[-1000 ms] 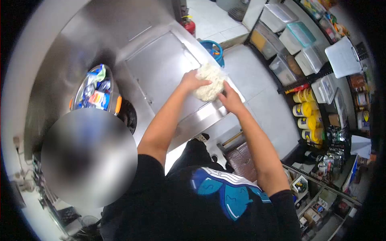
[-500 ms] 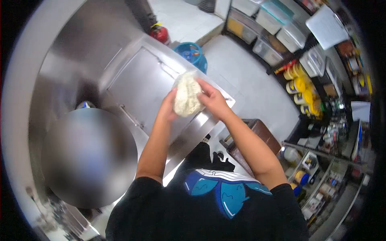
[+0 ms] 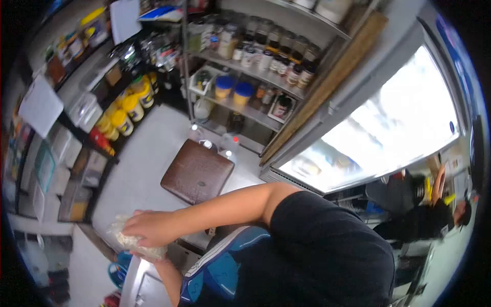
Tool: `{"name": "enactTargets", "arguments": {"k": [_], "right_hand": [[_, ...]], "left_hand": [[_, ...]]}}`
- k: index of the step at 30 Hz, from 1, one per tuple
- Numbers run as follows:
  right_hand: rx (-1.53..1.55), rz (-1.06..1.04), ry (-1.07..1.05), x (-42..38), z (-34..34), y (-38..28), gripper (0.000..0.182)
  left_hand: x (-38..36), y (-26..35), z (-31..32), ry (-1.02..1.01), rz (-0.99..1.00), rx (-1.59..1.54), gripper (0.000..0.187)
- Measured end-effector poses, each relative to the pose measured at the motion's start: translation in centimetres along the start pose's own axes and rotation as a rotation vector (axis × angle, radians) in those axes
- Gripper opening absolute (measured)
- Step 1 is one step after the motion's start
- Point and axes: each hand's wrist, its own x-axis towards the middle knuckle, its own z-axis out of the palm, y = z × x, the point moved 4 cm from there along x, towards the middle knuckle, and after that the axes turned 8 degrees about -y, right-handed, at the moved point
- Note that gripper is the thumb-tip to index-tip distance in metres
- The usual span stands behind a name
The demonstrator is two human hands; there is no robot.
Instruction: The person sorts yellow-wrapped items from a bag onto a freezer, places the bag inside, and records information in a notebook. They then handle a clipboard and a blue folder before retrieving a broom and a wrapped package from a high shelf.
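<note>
In the head view, a clear plastic bag of pale, lumpy food (image 3: 123, 236) is at the lower left, between my two hands. My right hand (image 3: 151, 227) lies over its top, fingers curled onto it. Under the bag, my left hand (image 3: 152, 257) supports it from below; most of its fingers are hidden. The bag's exact contents are too blurred to name. Below the hands is the corner of a steel counter (image 3: 134, 286).
A brown padded stool (image 3: 198, 171) stands on the floor, with clear bottles behind it. Shelves of jars (image 3: 266, 61) line the back. To the right is a lit glass-door fridge (image 3: 383, 112). Yellow-lidded tubs (image 3: 123, 120) sit at left. Another person (image 3: 429, 220) is at far right.
My view has swung right, from the steel counter toward the shelves and fridge. Both hands still hold the bag, and my right hand now covers more of its top.
</note>
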Motion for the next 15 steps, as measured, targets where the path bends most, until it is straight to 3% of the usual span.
{"name": "enactTargets", "arguments": {"k": [2, 4, 5, 6, 7, 10, 11, 13, 15], "right_hand": [[-0.219, -0.033, 0.232, -4.6, -4.1, -0.6, 0.044], [-0.393, 0.072, 0.371, -10.4, -10.2, 0.6, 0.041], [-0.470, 0.251, 0.363, -13.9, -13.5, 1.2, 0.038], [-0.697, 0.239, 0.437, -18.0, -17.0, 0.2, 0.032], [-0.776, 0.718, 0.234, -21.5, -20.5, -1.1, 0.025], [-1.292, 1.337, 0.060, -35.8, -27.2, 3.3, 0.022], [-1.514, 1.414, 0.008, -39.8, -28.6, 2.6, 0.021], [-1.624, 1.719, -0.234, -46.4, -31.4, 2.3, 0.020], [-1.612, 1.503, -0.331, -50.4, -32.6, 3.0, 0.019]], "left_hand": [[1.2, -3.5, 3.1, -0.031, -0.055, -0.075, 0.091], [3.3, -6.5, 2.9, -0.404, -0.329, -0.161, 0.087], [3.8, -7.9, 3.2, -0.585, -0.466, -0.203, 0.085], [4.0, -9.9, 6.2, -0.594, -0.413, -0.221, 0.079], [4.0, -11.4, 6.6, -0.540, -0.435, -0.228, 0.077], [3.7, -15.4, 5.6, -0.406, -0.502, -0.248, 0.077], [3.8, -16.9, 4.8, -0.394, -0.530, -0.254, 0.077], [3.4, -18.9, 5.4, -0.435, -0.620, -0.278, 0.077], [2.4, -21.7, 8.0, -0.521, -0.763, -0.314, 0.078]]}}
